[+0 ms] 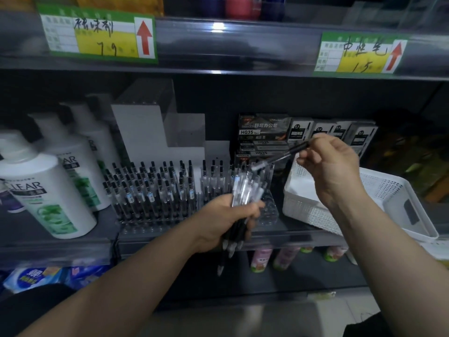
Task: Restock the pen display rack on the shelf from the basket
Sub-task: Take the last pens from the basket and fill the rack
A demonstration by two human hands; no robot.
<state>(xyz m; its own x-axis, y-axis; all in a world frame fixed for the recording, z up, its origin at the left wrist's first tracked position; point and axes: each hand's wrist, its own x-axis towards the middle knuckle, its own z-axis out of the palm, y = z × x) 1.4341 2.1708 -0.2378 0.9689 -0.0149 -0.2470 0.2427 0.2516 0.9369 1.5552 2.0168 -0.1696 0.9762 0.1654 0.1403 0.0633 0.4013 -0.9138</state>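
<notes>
A clear pen display rack (266,214) stands on the middle shelf, its left and centre rows filled with upright black pens (155,188); its right end shows bare holes. My left hand (228,222) grips a bundle of pens (245,190) in front of the rack's right part. My right hand (328,164) pinches a single black pen (279,157) held slanted above the rack's right end, its clear tip pointing down-left. The white perforated basket (379,190) sits tilted on the shelf to the right, under my right wrist.
White shampoo bottles (46,190) stand left of the rack. Black pen boxes (263,135) are stacked behind it, with more boxes (359,135) to the right. A white stepped riser (150,127) stands at the back. The upper shelf edge carries price tags (97,35). Bottles fill the lower shelf.
</notes>
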